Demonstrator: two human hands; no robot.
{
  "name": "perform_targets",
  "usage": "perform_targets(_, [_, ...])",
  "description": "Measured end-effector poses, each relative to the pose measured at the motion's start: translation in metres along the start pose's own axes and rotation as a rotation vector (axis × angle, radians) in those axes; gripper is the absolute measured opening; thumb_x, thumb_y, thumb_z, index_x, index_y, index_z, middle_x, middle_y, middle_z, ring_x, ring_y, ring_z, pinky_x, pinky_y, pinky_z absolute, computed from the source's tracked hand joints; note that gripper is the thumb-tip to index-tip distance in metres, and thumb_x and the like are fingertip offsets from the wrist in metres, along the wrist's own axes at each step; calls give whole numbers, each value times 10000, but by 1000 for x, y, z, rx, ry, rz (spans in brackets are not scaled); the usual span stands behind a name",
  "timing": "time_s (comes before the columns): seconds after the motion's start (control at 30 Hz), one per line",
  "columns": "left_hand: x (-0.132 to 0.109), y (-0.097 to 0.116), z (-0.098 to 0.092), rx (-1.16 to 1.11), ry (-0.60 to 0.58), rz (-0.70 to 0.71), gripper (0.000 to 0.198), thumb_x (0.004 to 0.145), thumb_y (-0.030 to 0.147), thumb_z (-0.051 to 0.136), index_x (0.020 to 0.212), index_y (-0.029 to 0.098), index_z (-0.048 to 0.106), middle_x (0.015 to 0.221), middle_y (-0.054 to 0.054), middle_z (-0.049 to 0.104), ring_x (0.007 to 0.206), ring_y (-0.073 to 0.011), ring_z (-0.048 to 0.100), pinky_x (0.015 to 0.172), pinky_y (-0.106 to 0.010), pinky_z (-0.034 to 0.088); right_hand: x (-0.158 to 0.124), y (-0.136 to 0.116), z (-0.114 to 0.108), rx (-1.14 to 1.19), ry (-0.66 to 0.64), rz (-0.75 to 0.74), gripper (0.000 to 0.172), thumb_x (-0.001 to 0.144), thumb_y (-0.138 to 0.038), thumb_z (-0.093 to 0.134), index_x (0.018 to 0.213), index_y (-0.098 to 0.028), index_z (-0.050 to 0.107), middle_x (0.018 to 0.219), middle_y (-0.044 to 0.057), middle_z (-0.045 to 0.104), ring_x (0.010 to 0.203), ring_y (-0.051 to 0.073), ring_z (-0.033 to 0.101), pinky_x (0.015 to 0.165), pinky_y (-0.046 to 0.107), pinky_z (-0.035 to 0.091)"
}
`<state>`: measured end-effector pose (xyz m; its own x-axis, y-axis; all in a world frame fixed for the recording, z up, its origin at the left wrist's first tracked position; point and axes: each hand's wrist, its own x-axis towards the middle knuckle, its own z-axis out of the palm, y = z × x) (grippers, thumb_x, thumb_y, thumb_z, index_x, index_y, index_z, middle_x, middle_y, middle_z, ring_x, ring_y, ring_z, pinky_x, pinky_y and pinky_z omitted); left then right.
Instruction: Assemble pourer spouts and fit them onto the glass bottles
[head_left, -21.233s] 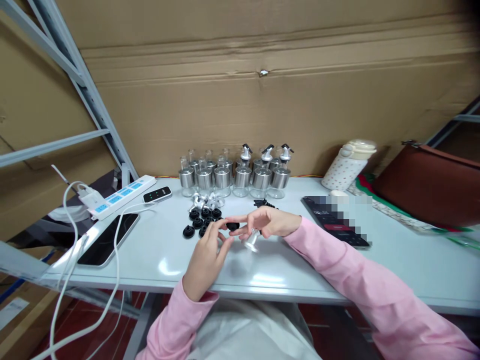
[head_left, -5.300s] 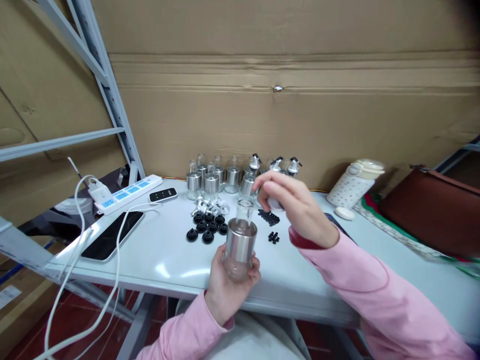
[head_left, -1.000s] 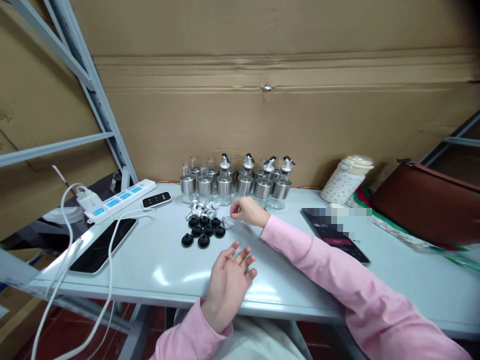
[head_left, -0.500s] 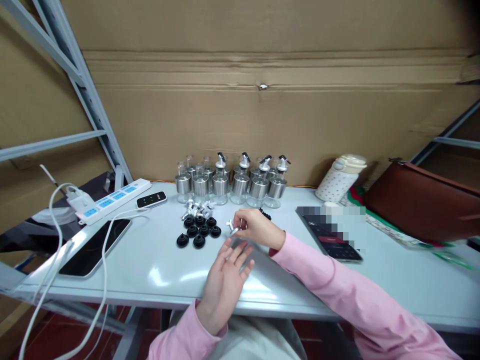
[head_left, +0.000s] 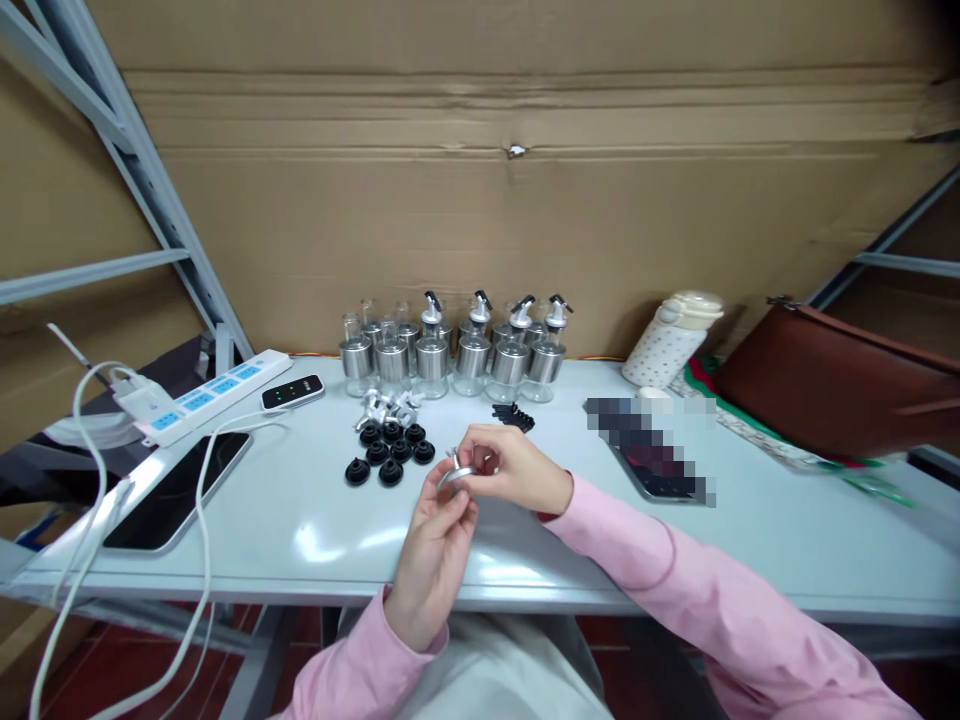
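Both hands meet just above the front middle of the table (head_left: pixel 675 560), a smooth, glossy pale grey top. The left hand (head_left: pixel 435 545) and right hand (head_left: pixel 510 470), both in soft pink sleeves, pinch one small shiny metal spout (head_left: pixel 456 470) between their fingertips; it is silver, curved and held off the surface.

Just behind the hands lies a cluster of round black rubber stoppers (head_left: pixel 386 452), ribbed and matte, with a small heap of more silver metal spouts (head_left: pixel 384 407) touching its far side. A little pile of tiny black plastic bits (head_left: pixel 513 415) sits to the right of those.

Along the cardboard wall (head_left: pixel 480 230) stands a row of clear glass bottles (head_left: pixel 450 350) with brushed steel bands; four on the right carry black-tipped pourers. Far left: white power strip (head_left: pixel 202 395), black glossy phone (head_left: pixel 176 490), white cables. Right: speckled cream flask (head_left: pixel 671 340), brown leather bag (head_left: pixel 840 380).
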<state>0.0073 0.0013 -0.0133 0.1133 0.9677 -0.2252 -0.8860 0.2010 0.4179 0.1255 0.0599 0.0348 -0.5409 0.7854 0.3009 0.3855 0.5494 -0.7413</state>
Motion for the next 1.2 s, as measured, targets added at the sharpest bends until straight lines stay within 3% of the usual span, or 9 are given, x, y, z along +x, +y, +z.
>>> perform_targets(0.13, [0,2,1,-5,-11,-11,301,757,-60,505,973,141,566,904,-60,598,763,-77,586,686,-162,481,0,-1,-22,241,-158,77,211,702,-319,617,766,-123,575,724,22,562,522,78,520,474,213,441])
perform_targets(0.2, [0,3,2,-13,-37,-36,269,767,-35,513,966,138,570,917,-71,598,738,-84,579,623,-154,467,0,5,-44,269,-130,75,262,736,-369,582,810,-118,596,744,34,567,526,83,528,463,217,439])
perform_targets(0.27, [0,4,2,-22,-52,-61,236,779,-6,515,954,142,570,966,-81,592,698,-78,561,563,-150,440,-1,17,-68,146,-25,90,247,718,-362,613,752,-117,613,705,37,584,582,98,543,540,231,452])
perform_targets(0.33, [0,4,2,-30,-49,-73,209,787,10,512,935,146,567,999,-85,583,663,-69,540,537,-153,420,-2,34,-87,27,-97,147,250,689,-359,643,730,-113,646,731,63,629,673,134,577,648,269,467])
perform_targets(0.43, [0,4,2,-37,-32,-83,199,780,6,509,909,151,554,984,-83,577,648,-68,521,538,-160,406,-5,58,-99,-167,-198,236,231,676,-339,648,741,-121,688,720,68,658,660,149,575,637,278,450])
perform_targets(0.57, [0,3,1,-21,-24,-82,207,766,10,513,898,169,532,960,-62,564,650,-75,508,546,-177,397,-5,79,-93,-314,-286,290,221,637,-267,671,808,-134,716,693,48,649,600,132,550,599,255,432])
perform_targets(0.77, [0,3,2,9,-27,-76,222,730,25,562,888,178,529,945,-39,555,655,-75,498,551,-185,380,-3,93,-89,-235,-314,285,253,589,-320,706,751,-127,718,694,51,635,595,121,537,596,245,439])
perform_targets(1.0, [-1,3,3,17,-61,-82,198,731,43,581,879,171,548,942,-21,553,671,-69,494,569,-188,373,-1,53,-73,375,-161,217,306,674,-370,665,845,-118,641,775,48,637,593,97,561,577,245,455])
perform_targets(1.2, [-1,2,3,6,-76,-86,144,762,72,567,871,163,548,898,-18,551,641,-67,482,551,-193,365,2,27,-37,463,-225,99,268,742,-324,621,876,-99,677,702,14,576,562,54,463,545,206,383])
